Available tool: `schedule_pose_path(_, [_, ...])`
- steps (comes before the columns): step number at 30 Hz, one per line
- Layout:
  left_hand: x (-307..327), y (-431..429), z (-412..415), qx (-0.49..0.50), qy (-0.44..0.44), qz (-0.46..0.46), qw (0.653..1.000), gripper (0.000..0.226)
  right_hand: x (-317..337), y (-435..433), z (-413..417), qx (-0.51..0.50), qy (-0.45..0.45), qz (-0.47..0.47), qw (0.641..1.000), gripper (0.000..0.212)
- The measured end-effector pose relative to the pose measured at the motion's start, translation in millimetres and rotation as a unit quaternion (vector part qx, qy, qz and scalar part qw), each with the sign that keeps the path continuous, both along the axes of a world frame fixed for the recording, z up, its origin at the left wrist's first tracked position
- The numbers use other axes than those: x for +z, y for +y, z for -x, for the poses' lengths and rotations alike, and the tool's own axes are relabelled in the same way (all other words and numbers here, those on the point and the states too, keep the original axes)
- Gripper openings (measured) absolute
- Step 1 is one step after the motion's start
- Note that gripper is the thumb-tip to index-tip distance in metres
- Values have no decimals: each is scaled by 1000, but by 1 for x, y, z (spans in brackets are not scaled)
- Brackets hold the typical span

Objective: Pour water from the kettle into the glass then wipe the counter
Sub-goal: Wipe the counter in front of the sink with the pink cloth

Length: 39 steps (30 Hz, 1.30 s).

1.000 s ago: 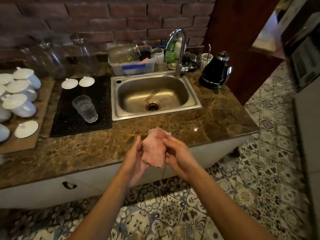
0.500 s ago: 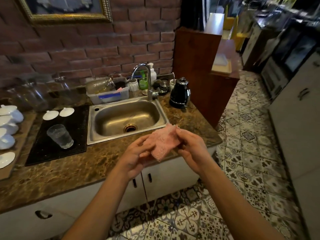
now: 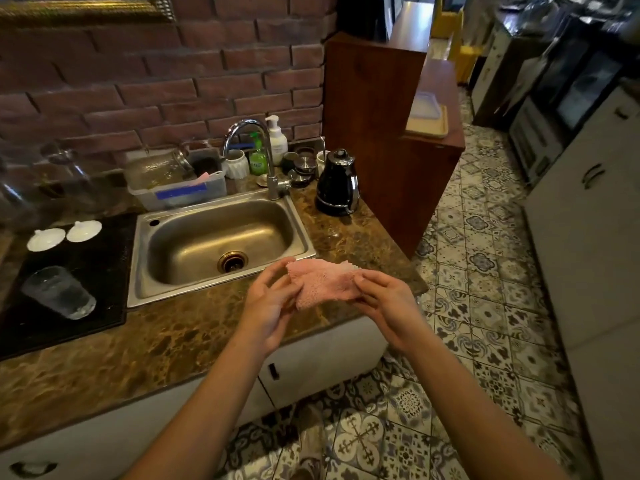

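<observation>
both hands up over the counter (image 3: 194, 327) edge. left hand (image 3: 268, 306) and right hand (image 3: 384, 299) pinching a pink cloth (image 3: 323, 282) between them. glass (image 3: 59, 292) on black mat (image 3: 100, 271). kettle (image 3: 337, 183) by sink (image 3: 304, 237).

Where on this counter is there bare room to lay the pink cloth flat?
Bare marble counter runs along the front edge, between the sink rim, the black mat and the hands. A smaller patch lies between sink and kettle. Behind the faucet it is crowded with bottles, cups and a dish tub.
</observation>
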<state>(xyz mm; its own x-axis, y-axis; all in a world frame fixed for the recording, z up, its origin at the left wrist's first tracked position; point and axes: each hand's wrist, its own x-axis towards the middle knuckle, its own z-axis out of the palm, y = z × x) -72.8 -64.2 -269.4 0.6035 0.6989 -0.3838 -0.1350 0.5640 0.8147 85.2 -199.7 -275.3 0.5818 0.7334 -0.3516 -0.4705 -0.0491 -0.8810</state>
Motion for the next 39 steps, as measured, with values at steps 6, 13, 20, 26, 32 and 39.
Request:
schedule_pose_path(6, [-15,37,-67,-14,19,-23,999,47,-21,32,-60,3,-40,49,998,17])
schedule_pose_path(13, [-39,81,-130,-57,24,28,998,48,-34,67,-125,53,8,89,995,22])
schedule_pose_path(20, [-82,98,-168,-133,64,95,984,63,-64,75,-175,34,3,147,989,35])
schedule_pose_path(26, [-123,88,-202,-159,164,52,972,68,-100,75,-210,95,-83,245,961,30])
schedule_pose_path(32, [-150,67,-234,-123,241,17,963,74,-135,83,-245,159,-144,326,921,26])
schedule_pose_path(39, [-169,47,-254,-70,293,28,953,60,-153,82,-280,247,-166,368,881,30])
